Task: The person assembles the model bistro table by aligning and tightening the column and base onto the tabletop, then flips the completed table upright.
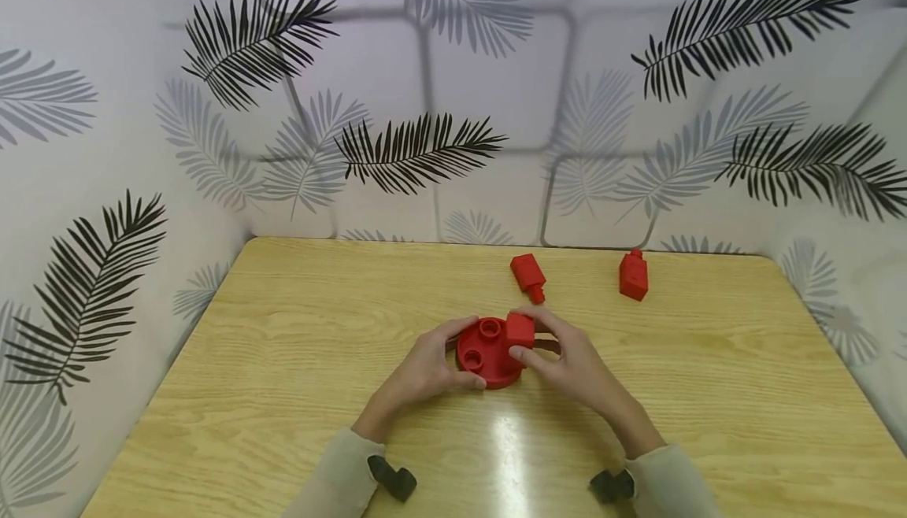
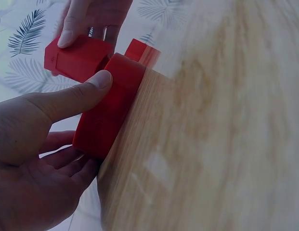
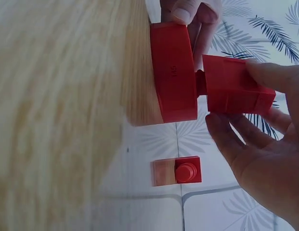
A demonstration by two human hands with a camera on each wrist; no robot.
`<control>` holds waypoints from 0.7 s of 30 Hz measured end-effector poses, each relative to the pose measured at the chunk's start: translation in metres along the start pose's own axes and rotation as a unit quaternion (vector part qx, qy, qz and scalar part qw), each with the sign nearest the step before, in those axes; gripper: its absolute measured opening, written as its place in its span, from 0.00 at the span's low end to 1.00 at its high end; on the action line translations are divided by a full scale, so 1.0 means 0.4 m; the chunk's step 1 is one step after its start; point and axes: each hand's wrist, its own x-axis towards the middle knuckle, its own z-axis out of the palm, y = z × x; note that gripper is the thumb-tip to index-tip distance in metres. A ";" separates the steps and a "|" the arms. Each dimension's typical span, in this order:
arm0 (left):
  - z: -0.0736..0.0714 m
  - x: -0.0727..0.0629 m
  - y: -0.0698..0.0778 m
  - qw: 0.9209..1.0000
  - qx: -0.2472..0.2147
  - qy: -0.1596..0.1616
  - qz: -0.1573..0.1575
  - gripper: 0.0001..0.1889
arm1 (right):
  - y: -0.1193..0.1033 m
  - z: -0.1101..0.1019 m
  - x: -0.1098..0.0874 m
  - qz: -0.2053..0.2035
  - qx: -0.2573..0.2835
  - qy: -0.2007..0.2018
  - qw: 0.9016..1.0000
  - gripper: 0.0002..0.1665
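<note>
A round red base (image 1: 496, 368) with raised ring sockets lies flat on the wooden table. My left hand (image 1: 425, 362) grips it from the left, thumb at the near rim and fingers curled round the far side. A red block (image 1: 520, 331) is pinched between the thumb and fingers of my right hand (image 1: 577, 357). In the right wrist view, the narrow peg under this block (image 3: 231, 86) meets the top of the base (image 3: 174, 72). From the left wrist, the left thumb (image 2: 94, 86) presses along the base's edge; the peg's lower end is hidden.
Behind the hands lies a red block with its peg (image 1: 527, 271) pointing toward me. Farther right, another red block (image 1: 634, 277) lies with its knob toward the wall. A leaf-patterned backdrop (image 1: 489, 187) rises along the back edge of the table (image 1: 298, 329).
</note>
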 end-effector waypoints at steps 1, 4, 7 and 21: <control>0.000 0.000 0.000 1.000 -0.001 0.000 0.002 0.49 | 0.000 0.001 -0.001 -0.001 0.006 0.002 1.000 0.33; 0.000 -0.001 0.001 1.000 0.000 0.001 0.002 0.49 | 0.003 0.006 -0.001 -0.009 -0.004 0.014 1.000 0.35; 0.000 -0.001 0.001 1.000 0.003 0.003 0.002 0.49 | 0.002 0.011 0.001 -0.020 -0.033 0.020 0.999 0.35; 0.003 -0.003 0.002 1.000 -0.017 0.012 0.018 0.48 | -0.001 -0.021 -0.004 0.020 -0.012 0.009 1.000 0.28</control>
